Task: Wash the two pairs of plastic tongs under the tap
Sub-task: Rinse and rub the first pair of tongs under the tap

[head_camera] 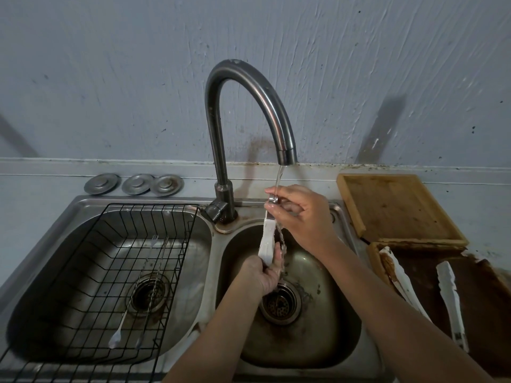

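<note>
One pair of white plastic tongs (267, 239) stands nearly upright over the right sink basin (331, 322), in the water running from the dark curved tap (249, 87). My right hand (298, 214) pinches its metal top end, right under the stream. My left hand (262, 275) grips its lower white tips from below. The second pair of white tongs (452, 299) lies on a dark wet board (431, 275) to the right of the sink, smeared with brown at one arm.
A black wire rack (110, 272) sits in the left basin with two thin metal utensils (143, 283) on it. Three metal drain lids (132, 184) lie behind that basin. A wooden cutting board (392, 203) lies at the right rear. The grey wall is close behind the tap.
</note>
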### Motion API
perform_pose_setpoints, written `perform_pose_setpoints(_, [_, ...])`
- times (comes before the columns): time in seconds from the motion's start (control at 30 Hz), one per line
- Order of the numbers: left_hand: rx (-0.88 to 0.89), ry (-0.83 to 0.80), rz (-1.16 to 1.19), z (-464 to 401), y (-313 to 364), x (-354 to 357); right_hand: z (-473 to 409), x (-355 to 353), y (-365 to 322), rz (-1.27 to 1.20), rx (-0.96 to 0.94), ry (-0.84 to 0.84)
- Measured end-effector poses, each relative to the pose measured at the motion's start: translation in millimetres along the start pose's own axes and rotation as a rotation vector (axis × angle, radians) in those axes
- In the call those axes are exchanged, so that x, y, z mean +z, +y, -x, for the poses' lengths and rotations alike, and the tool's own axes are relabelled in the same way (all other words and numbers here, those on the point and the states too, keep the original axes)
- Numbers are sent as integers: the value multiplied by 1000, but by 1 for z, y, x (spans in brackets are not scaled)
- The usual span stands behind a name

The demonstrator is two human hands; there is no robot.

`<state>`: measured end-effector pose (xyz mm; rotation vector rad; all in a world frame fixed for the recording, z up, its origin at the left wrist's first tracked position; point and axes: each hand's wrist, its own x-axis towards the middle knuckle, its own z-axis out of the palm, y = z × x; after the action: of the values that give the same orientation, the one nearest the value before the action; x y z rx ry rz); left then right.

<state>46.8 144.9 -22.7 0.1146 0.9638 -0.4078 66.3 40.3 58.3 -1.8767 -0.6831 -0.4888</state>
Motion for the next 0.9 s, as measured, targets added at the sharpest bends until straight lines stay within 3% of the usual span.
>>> perform_pose_setpoints(0.07, [31,39,-23,1,5,-2,-4,-3,0,90,-1,-58])
perform_pose_setpoints(0.27, [203,95,-282,10,38,-4,-10,-16,5,908,-335,-414])
perform_pose_setpoints(0.4, [362,126,-494,23,53,-4,-3,-11,10,1142,-459,-615])
perform_pose_setpoints(0.5, [492,126,-636,29,52,1,14,6,19,1150,-324,-723])
perform_pose_setpoints(0.7, [760,175,-932,35,62,8,41,28,29,601,340,-664])
perform_pose_setpoints(0.77, [883,251,-1020,34,68,5,43,30,28,242,661,-611])
perform_pose_setpoints(0.83, [1124,332,-1105,33,75,0,47,33,28,-276,1032,-502])
perform_pose_setpoints(0.9, [1301,321,-1211,33,81,-4,48,34,26,-705,1231,-382])
